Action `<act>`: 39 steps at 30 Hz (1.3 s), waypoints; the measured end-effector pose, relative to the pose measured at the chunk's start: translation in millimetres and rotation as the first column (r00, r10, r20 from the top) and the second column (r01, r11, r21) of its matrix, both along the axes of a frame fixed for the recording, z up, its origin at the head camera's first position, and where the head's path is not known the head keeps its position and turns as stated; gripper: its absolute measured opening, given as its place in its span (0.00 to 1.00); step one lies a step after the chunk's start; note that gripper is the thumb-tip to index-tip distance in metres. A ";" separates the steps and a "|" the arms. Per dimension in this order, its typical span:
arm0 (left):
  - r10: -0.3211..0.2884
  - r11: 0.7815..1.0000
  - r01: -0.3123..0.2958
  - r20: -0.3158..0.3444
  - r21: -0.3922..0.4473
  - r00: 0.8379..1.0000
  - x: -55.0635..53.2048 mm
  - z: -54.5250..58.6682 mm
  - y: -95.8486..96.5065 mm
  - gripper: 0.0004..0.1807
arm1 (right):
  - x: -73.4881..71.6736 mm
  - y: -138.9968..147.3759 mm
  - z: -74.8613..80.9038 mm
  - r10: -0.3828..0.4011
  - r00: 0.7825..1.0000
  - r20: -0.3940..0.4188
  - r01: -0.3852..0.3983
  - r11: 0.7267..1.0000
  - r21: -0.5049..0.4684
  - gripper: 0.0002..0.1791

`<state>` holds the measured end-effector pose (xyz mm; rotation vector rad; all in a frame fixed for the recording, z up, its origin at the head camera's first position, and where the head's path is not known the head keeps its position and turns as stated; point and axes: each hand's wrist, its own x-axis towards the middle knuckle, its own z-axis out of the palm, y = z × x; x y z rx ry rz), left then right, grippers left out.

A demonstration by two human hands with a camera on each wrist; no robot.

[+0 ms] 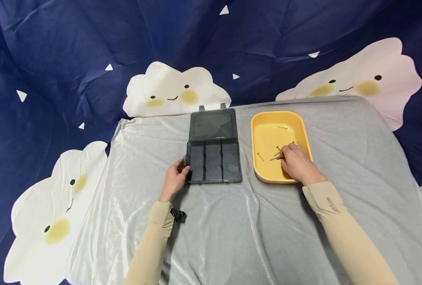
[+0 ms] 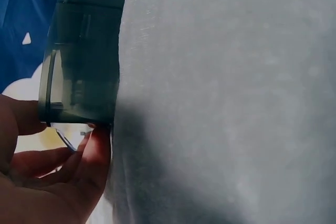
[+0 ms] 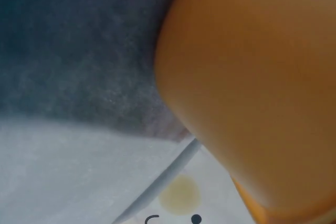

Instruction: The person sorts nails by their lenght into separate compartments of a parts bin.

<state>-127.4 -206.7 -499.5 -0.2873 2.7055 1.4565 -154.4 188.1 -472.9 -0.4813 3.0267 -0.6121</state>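
Observation:
A dark, see-through organizer box [image 1: 213,161] lies with its lid [image 1: 214,124] folded back, showing long compartments with dividers between them. My left hand [image 1: 174,181] grips the box's left side; in the left wrist view, thumb and fingers [image 2: 97,156] pinch its wall. To the right stands a yellow tray [image 1: 268,132] with several loose screws [image 1: 260,156] in it. My right hand [image 1: 298,162] reaches in over its near right part, fingertips pinching a screw [image 1: 280,157]. In the right wrist view only the tray's outer wall [image 3: 252,87] shows; the hand is hidden there.
Grey velvety cloth [image 1: 218,221] covers the table, with some wrinkles. Behind it hangs a dark blue curtain [image 1: 253,51] with white clouds and small triangles. A dark strap device [image 1: 178,215] sits on the left wrist.

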 end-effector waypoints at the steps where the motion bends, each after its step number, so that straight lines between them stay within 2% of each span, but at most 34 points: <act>1: -0.004 1.000 0.004 0.004 0.002 1.000 0.2 -0.9 -0.2 0.26 | -0.4 -0.1 -1.4 -0.002 1.000 -0.004 0.002 1.000 0.003 0.05; 5: -0.023 1.000 0.023 0.025 0.012 0.999 1.5 -2.4 -0.3 0.28 | -0.5 -0.6 -6.0 -0.011 1.000 -0.012 0.011 1.000 0.017 0.05; 14: -0.074 0.997 0.073 0.076 0.004 0.994 2.8 1.6 -2.0 0.29 | 1.5 -3.1 -7.9 -0.035 0.999 0.000 0.035 0.997 0.062 0.06; 26: -0.085 0.996 0.085 0.090 0.005 0.992 3.5 2.1 -3.4 0.29 | 1.5 -5.5 -9.4 -0.050 0.999 -0.004 0.050 0.995 0.086 0.07; 34: -0.089 0.996 0.089 0.081 -0.001 0.993 3.3 1.3 -3.7 0.29 | 0.9 -5.4 -7.6 0.000 1.000 -0.013 0.001 0.996 0.091 0.05; 39: -0.089 0.996 0.089 0.078 0.003 0.993 3.8 1.5 -4.1 0.29 | -4.8 -3.4 -3.3 0.061 0.994 0.085 -0.066 0.996 0.065 0.02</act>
